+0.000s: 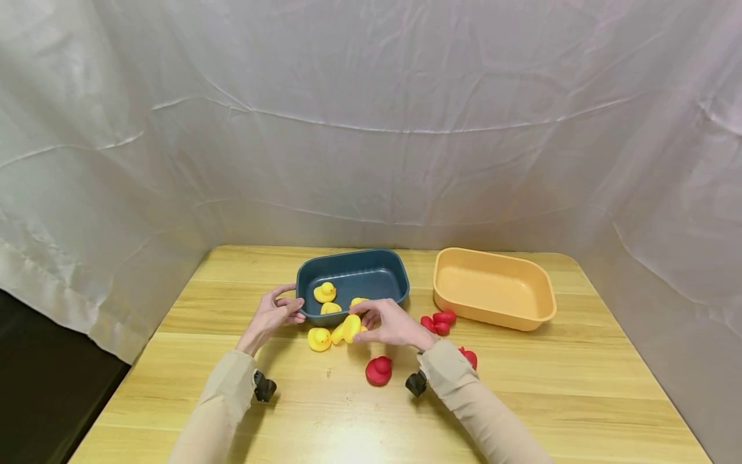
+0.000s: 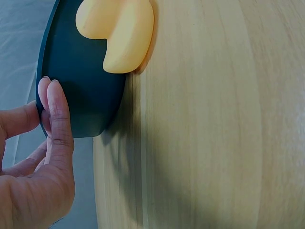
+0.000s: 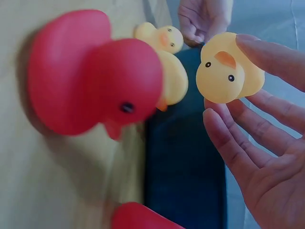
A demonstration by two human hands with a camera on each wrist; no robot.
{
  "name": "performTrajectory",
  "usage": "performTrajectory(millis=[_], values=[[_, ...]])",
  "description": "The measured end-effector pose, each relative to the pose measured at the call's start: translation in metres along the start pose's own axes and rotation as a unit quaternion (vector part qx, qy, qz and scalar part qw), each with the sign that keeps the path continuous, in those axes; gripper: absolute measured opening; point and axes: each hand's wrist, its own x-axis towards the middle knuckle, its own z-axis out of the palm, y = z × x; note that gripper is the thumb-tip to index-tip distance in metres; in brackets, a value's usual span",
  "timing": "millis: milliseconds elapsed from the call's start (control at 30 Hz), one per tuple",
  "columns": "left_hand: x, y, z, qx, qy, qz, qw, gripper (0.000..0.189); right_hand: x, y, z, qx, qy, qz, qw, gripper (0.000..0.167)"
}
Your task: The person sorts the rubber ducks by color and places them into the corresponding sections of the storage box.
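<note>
My left hand grips the left end wall of a dark blue bin, thumb and fingers on either side of the rim in the left wrist view. Between the thumb and fingertips of my right hand is a yellow rubber duck, raised at the bin's near wall. Inside the bin are yellow ducks, one upright at the left, others partly hidden by the near wall. Before the bin, another yellow duck sits on the table, with one more partly behind the held duck. A red duck sits nearer me.
A yellow-orange bin stands at the back right with nothing visible inside. Several red ducks cluster by its near left corner, and another red duck is partly behind my right forearm. Pale curtains hang behind the wooden table.
</note>
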Motion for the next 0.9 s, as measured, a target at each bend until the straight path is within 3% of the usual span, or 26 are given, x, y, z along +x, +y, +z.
performTrajectory(millis=[900], values=[[0.0, 0.001, -0.001, 0.014, -0.003, 0.002, 0.9999, 0.06, 0.04, -0.003, -0.044, -0.049, 0.054, 0.008, 0.9973, 0.048]])
